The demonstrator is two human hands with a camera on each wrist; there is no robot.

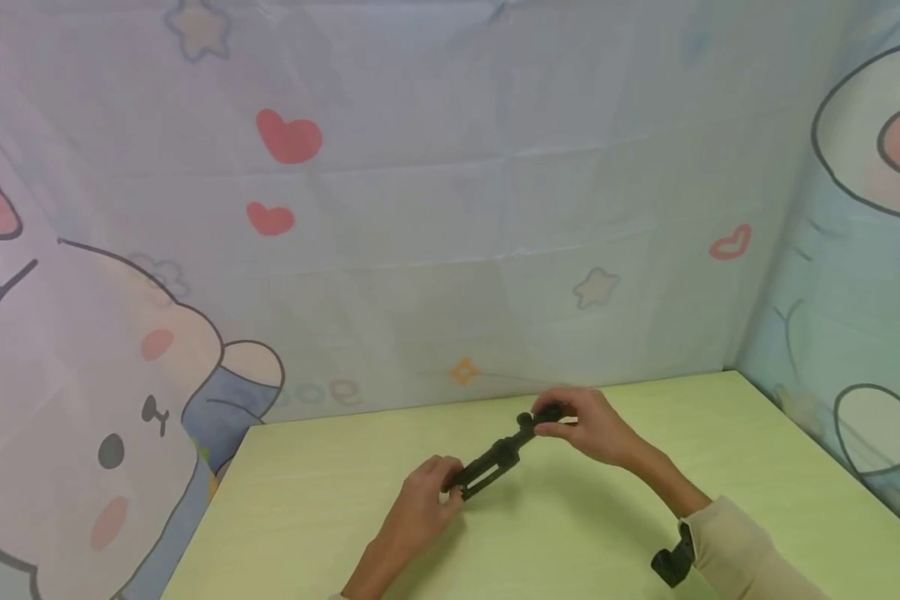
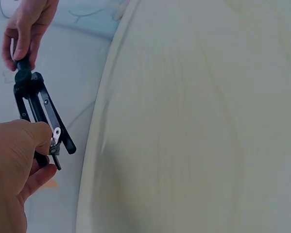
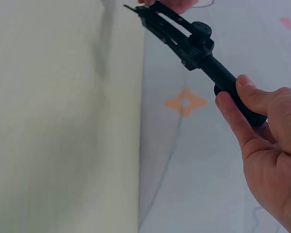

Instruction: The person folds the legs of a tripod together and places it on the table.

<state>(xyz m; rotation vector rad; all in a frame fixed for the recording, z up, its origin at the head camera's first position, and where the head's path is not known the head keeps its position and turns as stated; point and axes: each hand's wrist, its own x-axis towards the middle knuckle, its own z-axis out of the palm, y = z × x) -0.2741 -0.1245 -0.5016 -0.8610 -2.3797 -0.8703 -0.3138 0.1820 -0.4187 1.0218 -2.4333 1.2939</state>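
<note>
A small black tripod (image 1: 504, 452) is held up at a slant over the table by both hands. My left hand (image 1: 420, 504) pinches its lower leg end between thumb and fingers, near a small silver-coloured metal piece (image 2: 57, 133). At the other end, my right hand (image 1: 592, 429) grips the round black shaft (image 3: 222, 75) with thumb and fingers. In the left wrist view the legs (image 2: 53, 114) stand slightly apart, with gaps between them. A round knob (image 3: 201, 30) sticks out at the joint where the legs meet the shaft. The gripped parts are partly hidden by the fingers.
The pale yellow-green table (image 1: 285, 500) lies beneath both hands. Behind it hangs a cloth backdrop (image 1: 420, 275) printed with hearts, stars and cartoon animals, which continues down both sides. A black device (image 1: 673, 562) sits at the right sleeve's cuff.
</note>
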